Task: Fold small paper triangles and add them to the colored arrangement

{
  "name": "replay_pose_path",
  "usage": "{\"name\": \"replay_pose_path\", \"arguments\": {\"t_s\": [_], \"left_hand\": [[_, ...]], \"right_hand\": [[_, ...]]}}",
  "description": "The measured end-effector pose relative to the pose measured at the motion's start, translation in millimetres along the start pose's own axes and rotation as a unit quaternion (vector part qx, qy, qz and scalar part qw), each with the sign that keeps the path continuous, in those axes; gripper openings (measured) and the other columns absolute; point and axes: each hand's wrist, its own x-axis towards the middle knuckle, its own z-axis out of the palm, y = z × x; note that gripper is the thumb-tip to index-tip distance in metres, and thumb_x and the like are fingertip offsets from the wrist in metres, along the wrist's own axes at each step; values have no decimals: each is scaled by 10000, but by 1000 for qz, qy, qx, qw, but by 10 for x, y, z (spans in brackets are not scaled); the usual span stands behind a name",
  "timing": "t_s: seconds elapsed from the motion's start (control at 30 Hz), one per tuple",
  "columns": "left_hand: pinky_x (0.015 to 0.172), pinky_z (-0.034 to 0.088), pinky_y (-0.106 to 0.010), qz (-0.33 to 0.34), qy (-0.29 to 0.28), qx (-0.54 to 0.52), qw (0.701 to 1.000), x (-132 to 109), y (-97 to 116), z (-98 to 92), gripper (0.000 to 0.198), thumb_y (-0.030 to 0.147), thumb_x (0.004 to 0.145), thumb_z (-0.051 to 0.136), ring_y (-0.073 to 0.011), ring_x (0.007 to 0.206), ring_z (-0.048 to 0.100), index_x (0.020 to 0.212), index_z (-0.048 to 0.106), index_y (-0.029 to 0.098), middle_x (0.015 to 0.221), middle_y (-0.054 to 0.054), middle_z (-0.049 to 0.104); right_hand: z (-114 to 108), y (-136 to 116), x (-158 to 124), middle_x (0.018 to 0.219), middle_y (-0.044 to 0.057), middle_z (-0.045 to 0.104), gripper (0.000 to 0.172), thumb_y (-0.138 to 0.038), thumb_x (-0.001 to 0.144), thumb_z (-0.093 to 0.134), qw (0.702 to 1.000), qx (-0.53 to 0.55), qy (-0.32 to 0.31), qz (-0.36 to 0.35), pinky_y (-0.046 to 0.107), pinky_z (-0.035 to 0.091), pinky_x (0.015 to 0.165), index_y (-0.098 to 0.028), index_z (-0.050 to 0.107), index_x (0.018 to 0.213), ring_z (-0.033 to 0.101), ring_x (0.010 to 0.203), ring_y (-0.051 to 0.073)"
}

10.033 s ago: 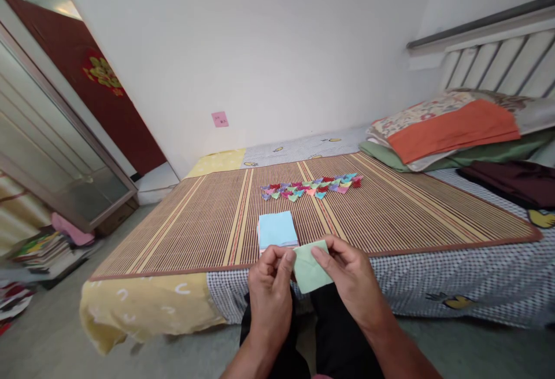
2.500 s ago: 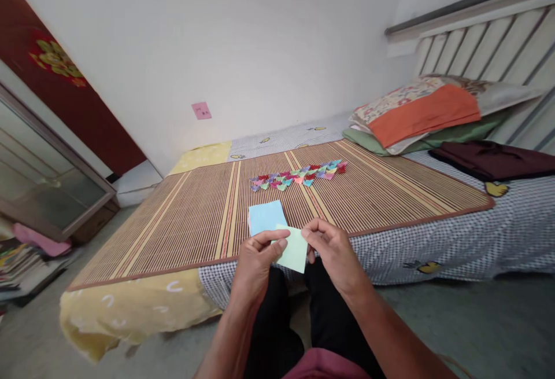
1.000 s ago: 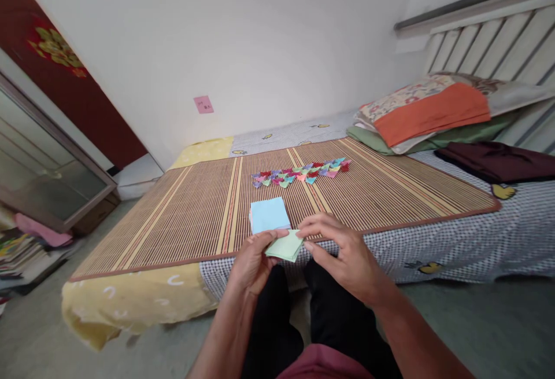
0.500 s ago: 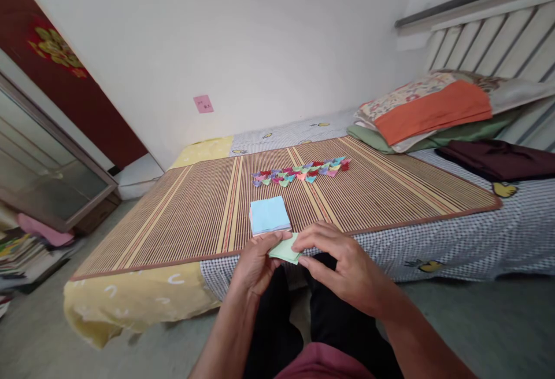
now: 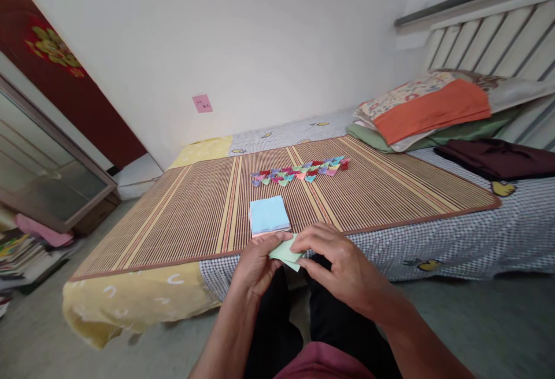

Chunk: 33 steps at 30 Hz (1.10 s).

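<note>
A folded piece of light green paper is between my two hands, above my lap at the bed's front edge. My left hand pinches its left side, thumb on top. At its right side, the fingers and thumb of my right hand grip the paper, where two layers stand slightly apart. Just beyond my left hand lies a stack of square paper with a light blue sheet on top. Farther back, several small folded paper pieces in many colours lie in slanting rows.
A striped bamboo mat covers much of the bed. Pillows and a dark folded cloth lie at the right by the headboard. A pink note is on the wall. Books are piled at the left.
The green paper's layers have spread apart, and a lower corner now sticks out further below. Both hands keep nearly the same place and hold.
</note>
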Motion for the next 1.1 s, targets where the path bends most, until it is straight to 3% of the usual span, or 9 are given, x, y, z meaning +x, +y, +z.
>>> {"name": "replay_pose_path", "arguments": {"t_s": [0.2,0.33,0.53,0.8,0.93,1.1], "left_hand": [[581,483,-225,19,-16,18,1000,-57,-7,-32,328,329,614,924,-125,588,608,778,813,67,680,-84,728],[607,468,-228,78,-28,80,993,-139,40,-27,310,370,688,886,-134,605,618,841,832,106,679,-75,737],[604,432,-215,144,-36,181,972,-234,105,11,266,397,767,830,-118,618,575,864,843,149,708,-56,732],[619,437,-244,181,-44,251,950,-341,122,30,367,478,870,706,-157,655,575,898,832,134,708,-69,701],[667,467,-255,184,-61,262,945,-379,132,71,281,417,789,802,-194,743,618,857,814,144,762,-73,716],[653,471,-247,188,-39,268,944,-369,88,89,211,343,751,843,-180,723,611,826,800,151,784,-63,721]], "right_hand": [[15,60,-28,1011,19,692,248,2,905,617,1000,2,3,0,340,453,923,-222,671,996,623,1015,194],[5,57,-39,1013,22,683,270,21,911,585,1000,7,-2,-16,342,450,915,-222,666,997,613,1014,196],[-13,28,-21,955,19,652,155,-77,965,610,1000,1,0,-22,345,433,871,-219,671,955,592,957,193],[-5,6,-6,867,10,604,157,-152,992,597,1000,-14,-4,21,341,411,801,-207,607,846,563,878,194],[-2,-8,8,839,5,586,192,-158,986,609,999,-19,-1,37,326,407,772,-205,568,805,555,850,190],[7,-17,10,838,-2,595,208,-140,966,633,999,-20,-3,48,312,414,772,-205,550,787,564,855,183]]}}
